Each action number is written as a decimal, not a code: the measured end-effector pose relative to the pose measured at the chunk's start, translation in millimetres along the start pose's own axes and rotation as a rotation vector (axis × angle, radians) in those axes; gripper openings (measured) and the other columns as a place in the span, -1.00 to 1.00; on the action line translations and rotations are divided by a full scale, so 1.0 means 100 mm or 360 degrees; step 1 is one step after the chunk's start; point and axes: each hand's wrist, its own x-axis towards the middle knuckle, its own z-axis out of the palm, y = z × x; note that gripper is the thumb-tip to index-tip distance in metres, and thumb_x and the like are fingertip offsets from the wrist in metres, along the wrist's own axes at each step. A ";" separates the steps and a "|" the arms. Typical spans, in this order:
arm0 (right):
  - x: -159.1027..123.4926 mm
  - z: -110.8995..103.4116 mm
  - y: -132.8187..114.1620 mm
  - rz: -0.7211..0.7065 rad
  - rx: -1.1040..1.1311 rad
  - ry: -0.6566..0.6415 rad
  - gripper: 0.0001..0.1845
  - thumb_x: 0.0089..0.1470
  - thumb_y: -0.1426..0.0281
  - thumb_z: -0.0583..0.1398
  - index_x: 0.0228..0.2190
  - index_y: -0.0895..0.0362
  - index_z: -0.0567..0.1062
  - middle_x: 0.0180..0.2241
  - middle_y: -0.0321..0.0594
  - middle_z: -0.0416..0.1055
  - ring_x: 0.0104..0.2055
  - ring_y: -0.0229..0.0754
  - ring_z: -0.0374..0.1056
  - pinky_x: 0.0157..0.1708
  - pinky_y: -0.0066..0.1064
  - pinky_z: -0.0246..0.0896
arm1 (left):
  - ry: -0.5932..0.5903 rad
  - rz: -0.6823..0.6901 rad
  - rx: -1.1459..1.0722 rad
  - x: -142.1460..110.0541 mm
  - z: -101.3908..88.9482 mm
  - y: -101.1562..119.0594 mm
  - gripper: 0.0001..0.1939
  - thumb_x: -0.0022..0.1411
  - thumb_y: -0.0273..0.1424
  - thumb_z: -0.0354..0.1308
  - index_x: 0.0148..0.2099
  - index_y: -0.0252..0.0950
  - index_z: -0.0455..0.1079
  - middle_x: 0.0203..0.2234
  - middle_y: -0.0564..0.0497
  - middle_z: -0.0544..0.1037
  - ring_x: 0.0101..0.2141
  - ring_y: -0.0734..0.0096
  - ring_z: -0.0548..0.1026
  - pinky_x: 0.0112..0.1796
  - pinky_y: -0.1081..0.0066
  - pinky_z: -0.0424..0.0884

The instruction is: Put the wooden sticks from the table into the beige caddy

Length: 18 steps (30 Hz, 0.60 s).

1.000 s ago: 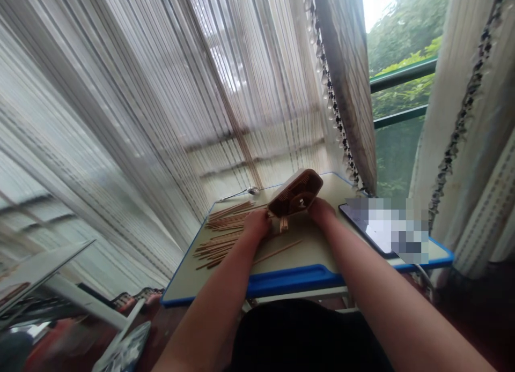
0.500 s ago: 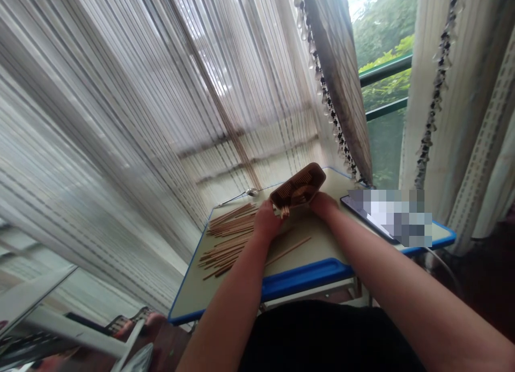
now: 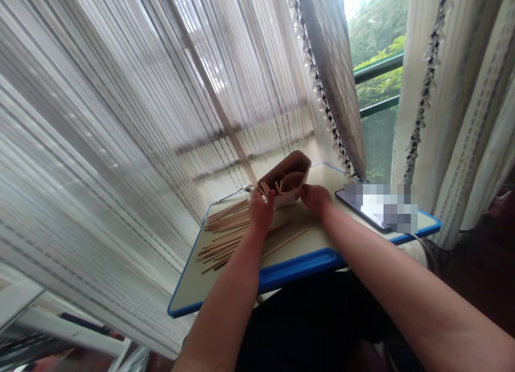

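Observation:
A brown and white plastic holder (image 3: 287, 181) stands tilted on the small table (image 3: 225, 286), its open top facing me, with a few short sticks poking out at its left end. My left hand (image 3: 261, 210) presses against its left side, fingers closed on it. My right hand (image 3: 314, 196) grips its right side. Several thin wooden sticks (image 3: 225, 232) lie spread on the table left of my left hand, and one stick (image 3: 285, 243) lies apart nearer the front.
A phone (image 3: 374, 208) lies on the table's right part. A metal spoon (image 3: 237, 192) rests at the back edge. Striped sheer curtains hang behind and to the left; a window with a green rail is at the right.
The holder has been turned from bottom-up and tilted toward me to standing with its open top showing. Both hands stayed on it. The camera view shifted slightly.

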 end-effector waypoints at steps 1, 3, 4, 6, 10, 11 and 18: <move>-0.02 -0.02 -0.01 0.0003 -0.0022 0.0024 -0.44 0.26 0.10 -0.13 -0.13 0.11 0.54 -0.20 0.00 0.53 -0.15 0.01 0.44 -0.23 -0.33 0.17 | 0.0015 0.0004 -0.0031 0.00 0.00 0.00 -0.57 0.36 -0.11 -0.12 0.07 -0.31 0.22 -0.07 -0.14 0.46 -0.03 0.24 0.42 -0.04 0.28 0.34; -0.04 -0.05 -0.04 0.0008 -0.0059 0.0047 -0.44 0.26 0.11 -0.12 -0.16 0.13 0.55 -0.21 0.00 0.53 -0.16 0.01 0.44 -0.24 -0.35 0.15 | 0.0041 0.0046 -0.0100 0.00 -0.02 0.00 -0.58 0.35 -0.12 -0.11 0.08 -0.32 0.22 -0.05 -0.16 0.45 -0.02 0.23 0.41 -0.03 0.27 0.34; -0.06 -0.06 -0.05 0.0015 -0.0073 0.0050 -0.45 0.26 0.12 -0.12 -0.18 0.14 0.55 -0.20 0.00 0.53 -0.16 0.00 0.44 -0.24 -0.36 0.14 | 0.0041 0.0079 -0.0126 0.00 -0.02 0.00 -0.57 0.35 -0.13 -0.08 0.10 -0.32 0.20 -0.03 -0.17 0.44 0.00 0.22 0.39 -0.02 0.27 0.33; -0.08 -0.07 -0.06 0.0035 -0.0094 0.0069 -0.46 0.27 0.14 -0.12 -0.19 0.15 0.55 -0.19 -0.02 0.53 -0.15 -0.03 0.43 -0.24 -0.38 0.11 | 0.0015 0.0132 -0.0145 -0.01 -0.03 0.03 -0.51 0.29 -0.14 0.02 0.16 -0.30 0.15 0.03 -0.18 0.40 0.05 0.19 0.36 0.01 0.25 0.32; -0.09 -0.08 -0.02 0.0065 -0.0109 0.0190 -0.48 0.27 0.16 -0.12 -0.25 0.13 0.55 -0.22 -0.08 0.54 -0.16 -0.07 0.42 -0.28 -0.40 0.06 | -0.0056 0.0094 -0.0192 -0.02 0.03 0.10 -0.30 0.14 -0.15 0.22 0.23 -0.23 0.04 0.06 -0.14 0.40 0.06 0.16 0.38 0.00 0.24 0.35; -0.08 -0.07 0.00 0.0063 -0.0106 0.0218 -0.48 0.27 0.17 -0.12 -0.28 0.12 0.55 -0.24 -0.09 0.54 -0.17 -0.08 0.41 -0.30 -0.40 0.04 | -0.0063 0.0062 -0.0225 -0.02 0.05 0.10 -0.29 0.13 -0.15 0.23 0.22 -0.22 0.04 0.05 -0.14 0.41 0.03 0.17 0.40 -0.02 0.24 0.37; -0.02 -0.03 0.13 0.0117 0.0087 0.0308 -0.57 0.22 0.20 -0.07 -0.40 0.12 0.50 -0.35 -0.10 0.52 -0.28 -0.11 0.36 -0.35 -0.39 -0.01 | -0.0097 0.0024 -0.0431 0.02 0.21 0.05 -0.32 0.12 -0.14 0.24 0.20 -0.20 0.08 0.00 -0.12 0.46 -0.04 0.18 0.46 -0.10 0.25 0.43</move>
